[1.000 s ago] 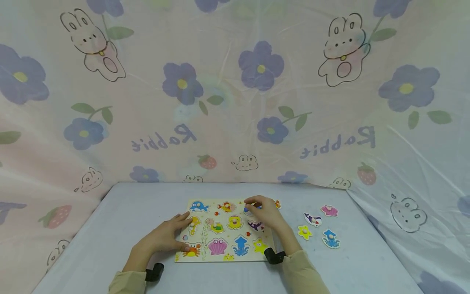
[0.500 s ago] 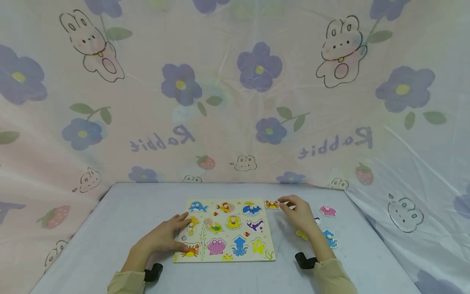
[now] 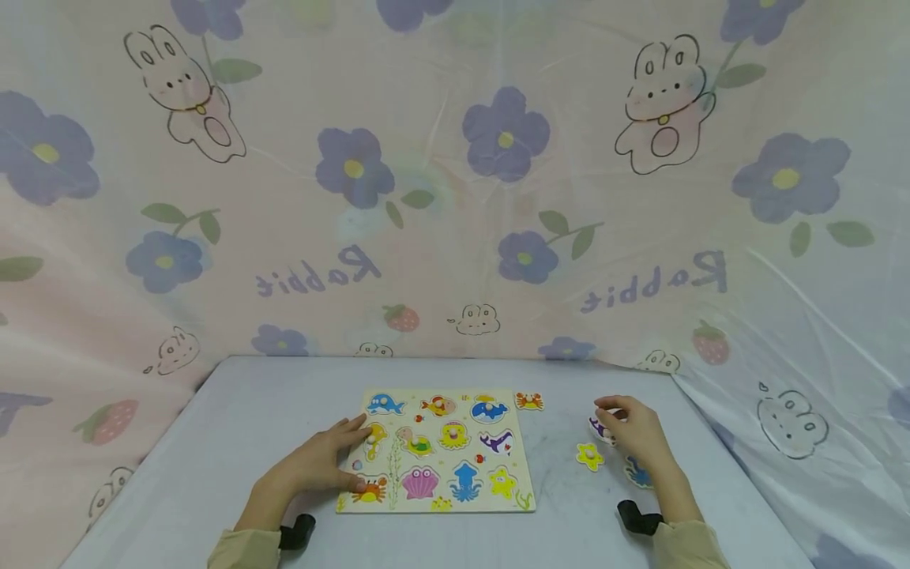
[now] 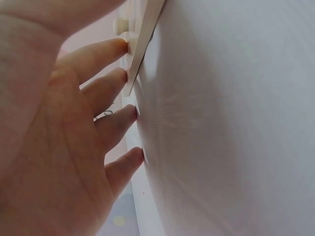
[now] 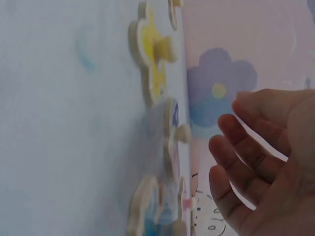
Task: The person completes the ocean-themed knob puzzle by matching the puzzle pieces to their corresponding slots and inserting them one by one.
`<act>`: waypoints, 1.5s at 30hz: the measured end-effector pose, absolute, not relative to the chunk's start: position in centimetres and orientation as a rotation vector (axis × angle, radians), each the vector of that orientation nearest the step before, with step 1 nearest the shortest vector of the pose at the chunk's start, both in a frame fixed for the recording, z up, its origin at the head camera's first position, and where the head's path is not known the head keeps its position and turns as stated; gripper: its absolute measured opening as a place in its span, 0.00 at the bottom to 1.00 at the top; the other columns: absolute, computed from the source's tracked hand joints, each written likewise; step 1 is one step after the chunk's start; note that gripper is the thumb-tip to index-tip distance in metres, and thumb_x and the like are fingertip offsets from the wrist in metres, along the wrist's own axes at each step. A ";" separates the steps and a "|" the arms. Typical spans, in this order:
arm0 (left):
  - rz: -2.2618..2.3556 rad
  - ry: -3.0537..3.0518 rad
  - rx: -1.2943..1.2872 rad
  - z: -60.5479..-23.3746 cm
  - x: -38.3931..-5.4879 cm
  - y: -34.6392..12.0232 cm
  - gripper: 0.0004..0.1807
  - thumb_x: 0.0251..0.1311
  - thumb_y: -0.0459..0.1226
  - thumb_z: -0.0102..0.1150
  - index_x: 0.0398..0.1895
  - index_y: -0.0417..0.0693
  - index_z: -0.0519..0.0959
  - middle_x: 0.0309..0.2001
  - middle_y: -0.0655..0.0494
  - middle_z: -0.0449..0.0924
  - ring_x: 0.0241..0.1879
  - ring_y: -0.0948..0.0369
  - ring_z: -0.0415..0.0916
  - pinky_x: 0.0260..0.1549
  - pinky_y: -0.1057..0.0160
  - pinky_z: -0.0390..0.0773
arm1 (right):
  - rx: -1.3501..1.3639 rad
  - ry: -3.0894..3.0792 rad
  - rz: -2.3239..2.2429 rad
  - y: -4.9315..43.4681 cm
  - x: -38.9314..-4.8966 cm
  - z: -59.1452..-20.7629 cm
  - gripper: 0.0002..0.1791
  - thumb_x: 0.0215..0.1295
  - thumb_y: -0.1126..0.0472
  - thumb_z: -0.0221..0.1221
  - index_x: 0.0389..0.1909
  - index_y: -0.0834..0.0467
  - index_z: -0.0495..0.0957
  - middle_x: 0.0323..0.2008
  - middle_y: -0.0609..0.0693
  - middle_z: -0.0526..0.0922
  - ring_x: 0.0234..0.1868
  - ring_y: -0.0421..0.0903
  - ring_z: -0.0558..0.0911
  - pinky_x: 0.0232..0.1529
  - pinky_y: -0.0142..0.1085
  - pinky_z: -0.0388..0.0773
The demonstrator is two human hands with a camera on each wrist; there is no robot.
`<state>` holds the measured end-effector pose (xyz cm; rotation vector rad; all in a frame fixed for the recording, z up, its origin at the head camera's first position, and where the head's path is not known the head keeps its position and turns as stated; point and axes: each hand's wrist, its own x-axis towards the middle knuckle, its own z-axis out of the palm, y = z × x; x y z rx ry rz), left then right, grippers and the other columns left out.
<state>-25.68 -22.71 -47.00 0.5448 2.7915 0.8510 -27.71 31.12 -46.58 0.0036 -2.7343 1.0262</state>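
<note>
My left hand [image 3: 316, 458] rests on the left edge of a wooden peg puzzle board [image 3: 444, 466] printed with sea animals; its fingers are spread, and in the left wrist view fingertips [image 4: 120, 46] touch the board's side. My right hand [image 3: 640, 435] hovers over loose knobbed puzzle pieces, holding nothing, its fingers relaxed and apart from the knobs in the right wrist view. Nearest it are a purple whale-like piece [image 3: 599, 429], a yellow starfish piece [image 3: 589, 456] and a blue squid piece [image 3: 637, 472], partly covered by the hand. A pink shell piece [image 5: 182, 201] is hidden in the head view.
An orange crab piece [image 3: 529, 401] lies just off the board's back right corner. Several knobbed pieces, including a blue whale piece [image 3: 489, 409], sit in the board. A white-covered table [image 3: 235, 427] runs back to a printed curtain [image 3: 434, 237].
My right hand has left the blue whale piece on the board, passed the crab piece and moved right over the loose pieces. My left hand has stayed at the board's left edge.
</note>
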 end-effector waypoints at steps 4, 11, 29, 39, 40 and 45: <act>0.861 2.779 0.533 -47.3 -25.6 -22.6 0.53 0.42 0.54 0.84 0.74 0.49 0.73 0.80 0.48 0.59 0.79 0.34 0.50 0.68 0.22 0.54 | -0.034 -2.797 0.996 32.3 -27.5 -47.2 0.16 0.73 0.61 0.62 0.55 0.66 0.83 0.48 0.61 0.86 0.34 0.47 0.84 0.30 0.35 0.80; 0.843 2.798 0.549 -47.4 -25.7 -22.8 0.53 0.42 0.54 0.83 0.74 0.50 0.73 0.80 0.48 0.60 0.78 0.33 0.50 0.68 0.21 0.54 | 0.025 -2.852 0.966 33.3 -27.9 -48.1 0.13 0.68 0.63 0.66 0.50 0.65 0.85 0.40 0.55 0.86 0.35 0.46 0.81 0.31 0.37 0.80; 0.853 2.810 0.574 -47.3 -26.0 -22.9 0.53 0.41 0.55 0.83 0.74 0.49 0.74 0.80 0.47 0.60 0.78 0.33 0.51 0.68 0.21 0.54 | 0.057 -2.900 0.927 33.3 -28.0 -47.8 0.06 0.62 0.65 0.71 0.39 0.61 0.88 0.32 0.48 0.84 0.34 0.45 0.77 0.35 0.38 0.77; 0.827 2.823 0.577 -47.6 -26.0 -23.0 0.53 0.41 0.56 0.83 0.74 0.49 0.73 0.80 0.48 0.60 0.78 0.33 0.51 0.68 0.22 0.55 | 0.053 -2.894 0.914 33.0 -27.9 -47.6 0.06 0.64 0.65 0.70 0.40 0.61 0.88 0.34 0.48 0.85 0.35 0.46 0.77 0.36 0.38 0.78; 0.826 2.822 0.579 -47.6 -26.0 -23.0 0.54 0.41 0.57 0.83 0.74 0.49 0.73 0.80 0.48 0.60 0.78 0.33 0.51 0.68 0.22 0.55 | 0.053 -2.889 0.906 33.0 -27.9 -47.6 0.06 0.64 0.65 0.70 0.40 0.61 0.88 0.33 0.48 0.85 0.34 0.46 0.77 0.35 0.38 0.77; 0.830 2.813 0.574 -47.4 -26.0 -22.9 0.54 0.41 0.57 0.82 0.74 0.49 0.73 0.80 0.48 0.60 0.78 0.33 0.51 0.68 0.22 0.55 | 0.104 -2.831 0.872 32.3 -28.0 -47.3 0.06 0.64 0.64 0.70 0.40 0.60 0.89 0.32 0.48 0.86 0.33 0.44 0.75 0.32 0.36 0.73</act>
